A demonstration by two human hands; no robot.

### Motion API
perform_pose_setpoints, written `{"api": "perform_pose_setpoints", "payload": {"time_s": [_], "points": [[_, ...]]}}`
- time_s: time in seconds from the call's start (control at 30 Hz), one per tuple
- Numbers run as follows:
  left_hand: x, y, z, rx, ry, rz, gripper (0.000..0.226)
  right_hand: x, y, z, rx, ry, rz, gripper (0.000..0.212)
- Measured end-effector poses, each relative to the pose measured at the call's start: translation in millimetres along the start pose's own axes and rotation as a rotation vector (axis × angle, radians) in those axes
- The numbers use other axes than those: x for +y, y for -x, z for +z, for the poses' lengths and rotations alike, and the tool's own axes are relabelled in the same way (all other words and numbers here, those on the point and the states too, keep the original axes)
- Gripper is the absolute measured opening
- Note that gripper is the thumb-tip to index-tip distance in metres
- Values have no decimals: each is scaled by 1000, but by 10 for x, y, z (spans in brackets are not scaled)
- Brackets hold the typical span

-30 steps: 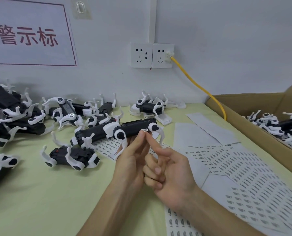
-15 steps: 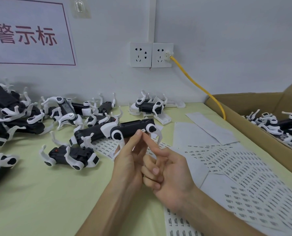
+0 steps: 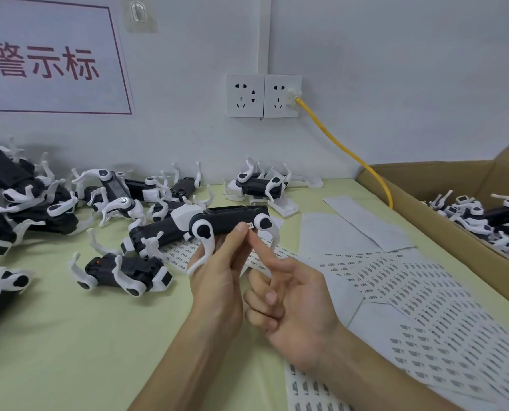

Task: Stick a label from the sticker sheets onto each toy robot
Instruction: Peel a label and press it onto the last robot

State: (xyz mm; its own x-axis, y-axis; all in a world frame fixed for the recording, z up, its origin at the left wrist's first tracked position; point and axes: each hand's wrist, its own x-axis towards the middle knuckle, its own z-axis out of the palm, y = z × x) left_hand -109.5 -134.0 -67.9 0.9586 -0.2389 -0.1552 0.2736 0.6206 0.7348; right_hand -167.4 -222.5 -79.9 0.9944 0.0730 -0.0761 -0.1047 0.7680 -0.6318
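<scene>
Your left grip [image 3: 217, 280] is wrapped around the toy robot [image 3: 226, 222], holding it up off the tabletop [image 3: 69, 336] with the black flank facing you. Your right grip [image 3: 295, 301] isn't clamping anything: the index finger is out straight with the label [image 3: 249, 225] riding on its tip, and the other fingers are tucked in. The label sits right at the body, just beside the white hip joint. I can't tell if it's touching the plastic yet.

What I'd do:
- Land one edge first, then roll the fingertip across so no bubble gets trapped.
- Keep it on the flat black part, clear of the joint.
- Brace with your left thumb, which is right beside the spot.
- Slide your finger off sideways so the label doesn't lift with it.

The sticker sheets [image 3: 410, 292] are spread on your right for the next one.
</scene>
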Motion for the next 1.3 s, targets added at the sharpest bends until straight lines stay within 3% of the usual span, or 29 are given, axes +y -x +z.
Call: {"api": "perform_pose_setpoints", "payload": {"time_s": [0.37, 0.87, 1.0, 1.13, 1.23, 1.3], "points": [[-27, 18, -1, 87, -3, 82, 28, -15, 34, 39, -21, 19, 22, 56], [-60, 27, -10, 46, -16, 91, 33, -1, 14, 19, -34, 31, 19, 55], [-66, 49, 24, 69, -13, 55, 16, -5, 13, 18, -2, -3, 12, 52], [-62, 56, 22, 36, -37, 9, 49, -23, 14, 25, 10, -24, 10, 54], [-38, 60, 15, 3, -16, -64, 86, -23, 7, 15, 5, -32, 13, 51], [-35, 59, 7, -21, -24, -55, 81, -21, 1, 3, 2, -35, 14, 50]]}}
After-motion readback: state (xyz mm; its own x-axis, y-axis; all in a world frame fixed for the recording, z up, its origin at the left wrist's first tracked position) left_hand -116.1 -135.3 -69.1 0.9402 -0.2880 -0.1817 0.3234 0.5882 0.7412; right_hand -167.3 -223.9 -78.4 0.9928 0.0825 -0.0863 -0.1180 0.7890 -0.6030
